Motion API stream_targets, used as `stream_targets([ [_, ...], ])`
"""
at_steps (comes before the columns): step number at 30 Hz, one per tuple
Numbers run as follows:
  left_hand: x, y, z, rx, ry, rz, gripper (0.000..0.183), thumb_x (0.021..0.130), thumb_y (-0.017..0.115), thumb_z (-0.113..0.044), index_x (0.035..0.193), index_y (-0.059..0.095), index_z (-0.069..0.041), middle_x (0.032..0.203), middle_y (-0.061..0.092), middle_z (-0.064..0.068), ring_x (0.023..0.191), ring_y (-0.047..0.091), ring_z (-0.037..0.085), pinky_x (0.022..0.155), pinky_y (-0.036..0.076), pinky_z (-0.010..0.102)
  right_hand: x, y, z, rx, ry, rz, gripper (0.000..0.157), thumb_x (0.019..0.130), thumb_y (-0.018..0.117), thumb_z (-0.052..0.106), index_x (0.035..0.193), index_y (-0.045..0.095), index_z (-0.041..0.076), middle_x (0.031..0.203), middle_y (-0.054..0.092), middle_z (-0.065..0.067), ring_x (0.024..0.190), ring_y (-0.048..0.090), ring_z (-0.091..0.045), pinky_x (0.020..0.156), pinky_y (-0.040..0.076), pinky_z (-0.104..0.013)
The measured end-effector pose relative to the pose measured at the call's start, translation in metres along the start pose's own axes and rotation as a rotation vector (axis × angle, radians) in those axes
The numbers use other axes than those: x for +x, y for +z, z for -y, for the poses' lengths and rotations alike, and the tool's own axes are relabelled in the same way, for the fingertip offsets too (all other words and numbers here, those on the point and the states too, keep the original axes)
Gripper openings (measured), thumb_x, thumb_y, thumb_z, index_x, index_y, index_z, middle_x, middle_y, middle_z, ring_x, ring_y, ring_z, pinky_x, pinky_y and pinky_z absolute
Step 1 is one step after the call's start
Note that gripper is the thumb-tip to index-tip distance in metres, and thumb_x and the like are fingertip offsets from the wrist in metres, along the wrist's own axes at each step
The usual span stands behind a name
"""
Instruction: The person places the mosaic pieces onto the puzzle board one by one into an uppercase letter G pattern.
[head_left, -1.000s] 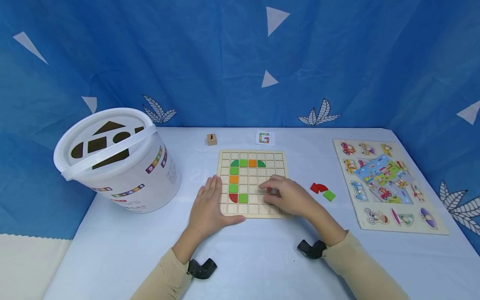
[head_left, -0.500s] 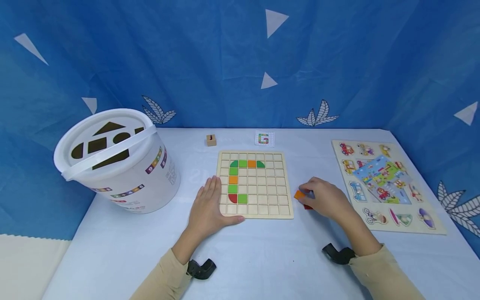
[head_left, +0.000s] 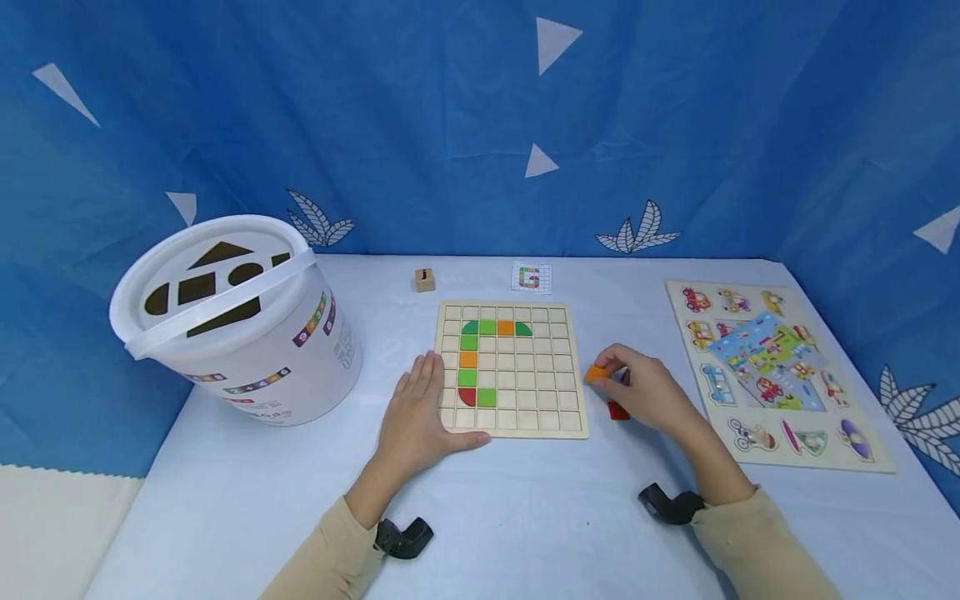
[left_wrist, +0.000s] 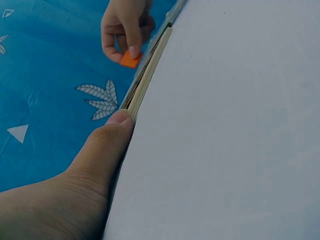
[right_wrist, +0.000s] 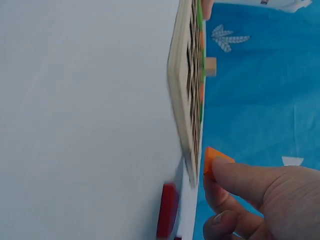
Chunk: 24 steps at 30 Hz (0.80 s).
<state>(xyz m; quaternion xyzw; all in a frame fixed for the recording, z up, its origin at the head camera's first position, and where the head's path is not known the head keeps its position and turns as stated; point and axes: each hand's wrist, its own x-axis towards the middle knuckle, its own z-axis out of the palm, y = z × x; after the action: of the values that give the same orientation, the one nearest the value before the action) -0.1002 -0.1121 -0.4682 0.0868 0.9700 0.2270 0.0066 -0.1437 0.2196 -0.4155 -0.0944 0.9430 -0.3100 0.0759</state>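
Note:
A square wooden grid board (head_left: 525,392) lies on the table, with green, orange and red tiles set in some of its cells. My left hand (head_left: 415,412) rests along its left side, fingers straight and thumb at the near edge. In the left wrist view that thumb (left_wrist: 100,150) touches the board's rim. Just off the board's right side, my right hand (head_left: 645,387) pinches an orange tile (head_left: 596,374) between thumb and fingers. The right wrist view shows the orange tile (right_wrist: 214,159) tilted. A red tile (head_left: 617,411) lies below that hand, which may hide others.
Behind the board are a small wooden cube (head_left: 424,280) and a card (head_left: 531,277) with a coloured G pattern. A white lidded bucket (head_left: 300,367) stands at left. On the right lies a picture puzzle board (head_left: 750,446) with a colourful sheet (head_left: 772,362) on it.
My right hand has left the board for its right side and now pinches an orange tile. Over the last half second it has shifted slightly away from me. The left hand stays put.

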Motion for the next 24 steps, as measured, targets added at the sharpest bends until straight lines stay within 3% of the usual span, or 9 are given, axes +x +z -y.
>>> stream_targets([
  [6,0.000,-0.001,0.000,0.001,0.001,-0.005,0.139,0.062,0.068,-0.085,0.158,0.013,-0.002,0.167,0.013,0.012,0.156,0.009,0.026,0.126,0.014,0.049,0.008,0.017,0.031,0.084,-0.053,0.047,0.018,0.090,0.074,0.020,0.105,0.063,0.021,0.096,0.066,0.000,0.063,0.052,-0.019,0.052,0.045,-0.025],
  [12,0.000,-0.001,0.000,0.004,-0.003,0.003,0.139,0.061,0.067,-0.087,0.158,0.013,-0.003,0.167,0.013,0.011,0.156,0.009,0.025,0.126,0.013,0.048,0.012,0.041,0.061,0.069,-0.094,0.123,0.018,0.088,0.076,0.025,0.102,0.064,0.025,0.088,0.064,0.006,0.066,0.055,-0.016,0.056,0.048,-0.026],
  [18,0.000,-0.001,0.000,0.013,0.001,0.002,0.138,0.062,0.065,-0.087,0.158,0.014,-0.002,0.167,0.013,0.011,0.156,0.009,0.026,0.126,0.014,0.048,0.017,0.059,0.072,0.044,-0.129,0.140,0.014,0.088,0.076,0.026,0.098,0.065,0.027,0.082,0.061,0.010,0.076,0.056,-0.012,0.066,0.050,-0.026],
  [24,0.000,-0.001,-0.001,0.014,-0.001,-0.001,0.139,0.062,0.065,-0.087,0.158,0.014,-0.002,0.167,0.014,0.012,0.156,0.010,0.026,0.126,0.014,0.048,0.017,0.064,0.078,-0.016,-0.143,0.125,0.013,0.087,0.077,0.024,0.097,0.068,0.025,0.085,0.059,0.010,0.082,0.055,-0.011,0.074,0.050,-0.025],
])
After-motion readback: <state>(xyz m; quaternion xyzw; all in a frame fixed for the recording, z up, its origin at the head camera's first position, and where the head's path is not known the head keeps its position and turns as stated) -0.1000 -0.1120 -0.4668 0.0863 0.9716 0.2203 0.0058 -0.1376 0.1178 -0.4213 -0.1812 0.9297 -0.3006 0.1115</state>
